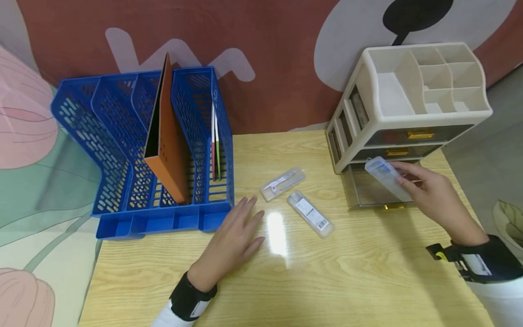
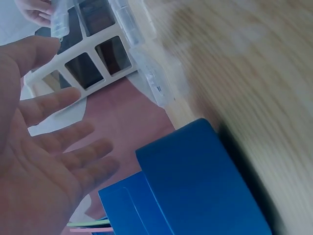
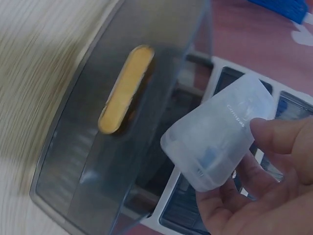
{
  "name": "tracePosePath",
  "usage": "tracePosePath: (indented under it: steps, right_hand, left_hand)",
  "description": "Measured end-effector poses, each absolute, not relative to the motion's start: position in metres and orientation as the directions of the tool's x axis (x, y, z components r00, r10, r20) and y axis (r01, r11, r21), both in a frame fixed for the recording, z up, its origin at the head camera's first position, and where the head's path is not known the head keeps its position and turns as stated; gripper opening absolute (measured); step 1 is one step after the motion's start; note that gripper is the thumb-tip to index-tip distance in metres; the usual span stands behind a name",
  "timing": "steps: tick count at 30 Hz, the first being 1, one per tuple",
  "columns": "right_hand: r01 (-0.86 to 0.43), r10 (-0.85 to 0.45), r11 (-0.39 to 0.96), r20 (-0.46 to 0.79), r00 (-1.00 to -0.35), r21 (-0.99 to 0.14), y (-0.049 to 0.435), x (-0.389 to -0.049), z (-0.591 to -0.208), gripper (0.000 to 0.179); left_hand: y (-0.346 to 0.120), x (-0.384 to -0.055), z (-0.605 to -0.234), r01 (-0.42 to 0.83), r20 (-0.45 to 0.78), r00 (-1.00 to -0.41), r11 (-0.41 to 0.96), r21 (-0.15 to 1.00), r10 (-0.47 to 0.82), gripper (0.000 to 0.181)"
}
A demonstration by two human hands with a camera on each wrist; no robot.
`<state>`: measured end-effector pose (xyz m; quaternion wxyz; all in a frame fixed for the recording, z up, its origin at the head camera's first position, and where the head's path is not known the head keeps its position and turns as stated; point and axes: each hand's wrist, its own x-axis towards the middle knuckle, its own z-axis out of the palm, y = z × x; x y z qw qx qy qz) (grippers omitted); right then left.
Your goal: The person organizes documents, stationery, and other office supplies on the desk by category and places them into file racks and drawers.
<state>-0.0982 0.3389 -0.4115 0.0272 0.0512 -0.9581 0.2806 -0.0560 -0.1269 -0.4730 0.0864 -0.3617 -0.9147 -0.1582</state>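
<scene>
Between thumb and fingers, my right hand (image 1: pixel 437 195) pinches a translucent plastic compass case (image 1: pixel 386 178), with lettering on its face in the right wrist view. The case is held over the pulled-out bottom drawer (image 3: pixel 98 161) of a white desktop drawer unit (image 1: pixel 433 119). My left hand (image 1: pixel 230 243) has its fingers spread, low over the table by the front corner of a blue file rack (image 1: pixel 163 211). To the right of its fingertips lie two more clear cases, one with a white tool inside (image 1: pixel 283 183) and one with a barcode label (image 1: pixel 310 214).
An orange folder (image 1: pixel 173 168) leans upright in the blue rack, and thin booklets (image 1: pixel 215 150) stand in its right slot. The drawer unit's two upper drawers are closed, with gold handles (image 1: pixel 420 135). A patterned cloth (image 1: pixel 282 68) hangs behind the wooden table (image 1: pixel 327 281).
</scene>
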Motion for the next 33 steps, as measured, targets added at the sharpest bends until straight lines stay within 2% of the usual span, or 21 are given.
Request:
tracePosePath:
  steps: [4,7,15,23,28,33]
  right_hand:
    - [-0.228,-0.184,0.886,0.144,-0.972,-0.405,0.341,-0.102,-0.420,0.039]
    - [-0.286,-0.251,0.894,0.145,-0.957,-0.345,0.342,-0.105,-0.426,0.040]
    - [-0.324,-0.327,0.886,0.050,-0.944,-0.331,0.344,-0.122,-0.438,0.038]
    - [-0.152,-0.237,0.884,-0.143,-0.961,-0.443,0.346,-0.140,-0.453,0.039]
    - [-0.058,-0.179,0.860,-0.193,-0.965,-0.507,0.345,-0.145,-0.462,0.040]
    - [0.071,-0.150,0.792,-0.306,-0.940,-0.606,0.339,-0.151,-0.467,0.048]
  left_hand:
    - [-0.129,-0.053,-0.472,0.702,0.264,-0.711,0.679,0.214,0.652,0.060]
    - [-0.130,-0.050,-0.471,0.712,0.247,-0.701,0.671,0.207,0.669,0.060]
    - [-0.132,-0.044,-0.470,0.718,0.185,-0.697,0.674,0.177,0.693,0.058]
    - [-0.132,-0.044,-0.473,0.738,0.175,-0.675,0.650,0.184,0.717,0.064]
    - [-0.133,-0.046,-0.476,0.768,0.190,-0.640,0.626,0.135,0.744,0.070]
    - [-0.134,-0.048,-0.479,0.774,0.174,-0.633,0.620,0.127,0.755,0.072]
